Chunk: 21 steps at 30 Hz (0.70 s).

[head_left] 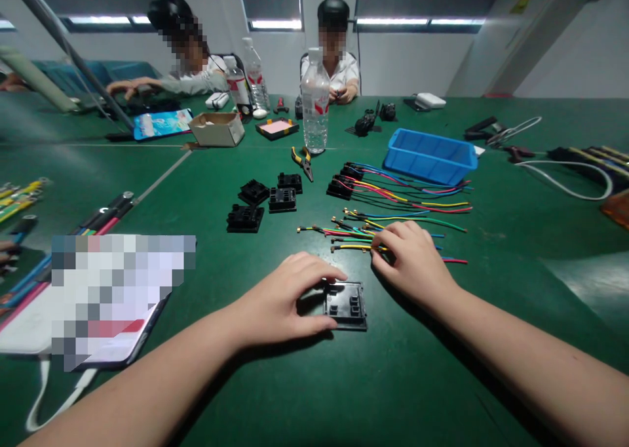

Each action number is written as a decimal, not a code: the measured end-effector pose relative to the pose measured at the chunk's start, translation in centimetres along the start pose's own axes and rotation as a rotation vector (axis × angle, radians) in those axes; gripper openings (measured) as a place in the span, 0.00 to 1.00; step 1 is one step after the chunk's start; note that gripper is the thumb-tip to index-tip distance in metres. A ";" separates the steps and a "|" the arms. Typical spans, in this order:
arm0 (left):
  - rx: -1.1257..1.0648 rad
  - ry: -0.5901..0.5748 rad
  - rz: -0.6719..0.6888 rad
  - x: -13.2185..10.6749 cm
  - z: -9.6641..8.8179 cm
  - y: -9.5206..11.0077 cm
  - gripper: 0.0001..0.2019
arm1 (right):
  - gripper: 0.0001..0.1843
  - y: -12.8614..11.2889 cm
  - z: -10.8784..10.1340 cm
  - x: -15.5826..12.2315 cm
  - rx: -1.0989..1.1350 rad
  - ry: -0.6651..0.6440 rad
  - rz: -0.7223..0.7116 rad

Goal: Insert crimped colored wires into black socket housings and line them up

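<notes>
My left hand [289,299] holds a square black plastic housing [346,306] flat on the table, thumb at its near edge and fingers at its far edge. Small raised blocks show inside the housing. Just beyond it, my right hand [417,257] has its fingertips closed on a yellow wire [351,247] with a metal terminal at its left end. More loose red, green and blue wires [334,231] lie around those fingers. Farther back, black housings with wires fitted [341,186] rest side by side. Several black housings without wires [282,199] sit left of them.
A phone [122,342] and white cable lie at left, near bundled wires [111,211]. Pliers [304,165], a water bottle [315,106], a blue bin [430,157] and a cardboard box [217,130] stand farther back. Two people [339,73] sit across the table.
</notes>
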<state>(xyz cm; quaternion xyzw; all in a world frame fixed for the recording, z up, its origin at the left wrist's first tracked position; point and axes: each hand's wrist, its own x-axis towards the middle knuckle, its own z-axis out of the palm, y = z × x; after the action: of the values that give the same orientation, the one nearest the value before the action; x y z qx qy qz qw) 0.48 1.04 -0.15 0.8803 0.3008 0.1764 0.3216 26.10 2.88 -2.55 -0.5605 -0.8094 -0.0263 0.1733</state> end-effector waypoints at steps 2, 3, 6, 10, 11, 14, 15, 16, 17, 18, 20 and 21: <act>0.003 0.012 0.011 0.0 0.0 0.0 0.22 | 0.04 0.0 0.0 0.0 0.010 0.003 0.001; 0.004 0.014 0.012 0.0 -0.1 0.0 0.22 | 0.04 0.0 0.0 0.0 0.016 0.007 0.001; 0.011 0.008 0.013 -0.1 -0.1 0.2 0.20 | 0.03 0.0 0.1 0.0 0.041 0.025 -0.002; 0.041 -0.018 0.010 -0.1 0.0 0.4 0.20 | 0.03 0.0 0.0 -0.1 0.067 0.040 -0.009; 0.051 -0.019 0.005 -0.2 0.1 0.4 0.19 | 0.02 0.0 0.0 -0.1 0.070 0.043 -0.012; 0.081 -0.017 -0.005 -0.2 0.1 0.3 0.18 | 0.02 0.0 0.0 0.0 0.074 0.052 -0.015; 0.089 -0.018 -0.007 -0.2 0.1 0.3 0.18 | 0.01 0.0 0.0 0.0 0.074 0.053 -0.015; 0.094 -0.019 -0.009 -0.2 0.1 0.3 0.17 | 0.01 0.0 0.0 0.0 0.073 0.052 -0.016; 0.098 -0.021 -0.010 -0.2 0.1 0.4 0.17 | 0.01 0.0 0.0 0.0 0.073 0.049 -0.018; 0.100 -0.024 -0.011 -0.2 0.0 0.4 0.17 | 0.01 0.0 0.0 0.0 0.074 0.047 -0.019; 0.107 -0.027 -0.009 -0.1 0.0 0.4 0.16 | 0.00 -0.1 0.0 0.0 0.077 0.044 -0.021; 0.112 -0.028 -0.006 -0.1 0.0 0.5 0.16 | 0.00 -0.1 0.0 0.0 0.079 0.043 -0.022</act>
<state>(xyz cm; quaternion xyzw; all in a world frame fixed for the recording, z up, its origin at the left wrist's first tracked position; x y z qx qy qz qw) 0.57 0.68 0.18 0.8984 0.3084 0.1461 0.2765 26.05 2.83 -2.51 -0.5436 -0.8120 -0.0086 0.2125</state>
